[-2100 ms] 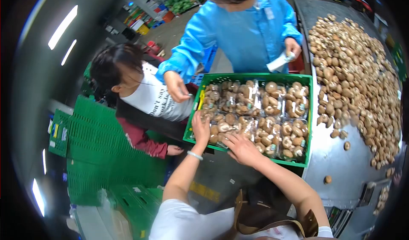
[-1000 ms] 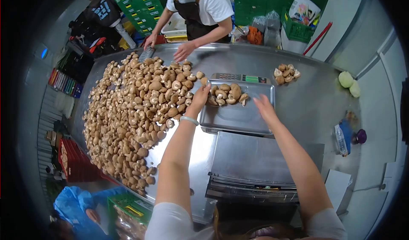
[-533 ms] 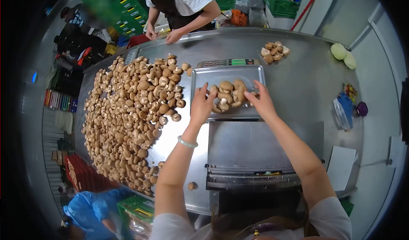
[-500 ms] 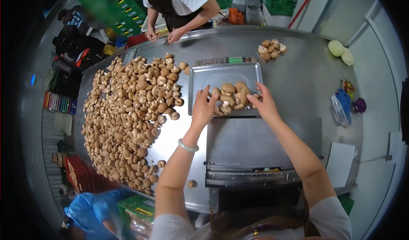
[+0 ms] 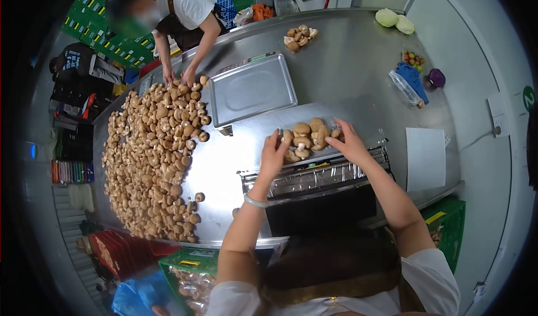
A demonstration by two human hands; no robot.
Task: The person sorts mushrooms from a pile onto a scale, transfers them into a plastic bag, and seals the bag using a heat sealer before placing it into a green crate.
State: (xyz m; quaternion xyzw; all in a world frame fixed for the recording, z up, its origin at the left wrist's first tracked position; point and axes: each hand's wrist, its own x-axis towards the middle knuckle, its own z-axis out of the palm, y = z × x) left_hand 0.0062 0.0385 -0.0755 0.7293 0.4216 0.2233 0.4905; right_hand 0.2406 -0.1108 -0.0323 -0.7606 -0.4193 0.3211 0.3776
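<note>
Left grip [image 5: 274, 158] and right grip [image 5: 350, 145], fingers spread, bracket the mushroom batch [image 5: 307, 138] between them; it has moved off the scale tray [image 5: 252, 89] beyond onto the nearer wrapper plate [image 5: 255, 139].

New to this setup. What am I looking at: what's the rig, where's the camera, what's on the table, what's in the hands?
There is no robot here. A person works with two bare hands, and every picture comes from one wide-angle camera worn on their head. It looks down, which is why the edges bend.

The left hand and right hand cup a small batch of mushrooms from both sides, fingers spread and touching it. The batch sits on top of a steel machine in front of the person.

On the steel table lie a big pile of loose mushrooms, a metal tray, a small heap of mushrooms, two cabbages and a sheet of paper. Across the table, a co-worker reaches into the big pile.
</note>
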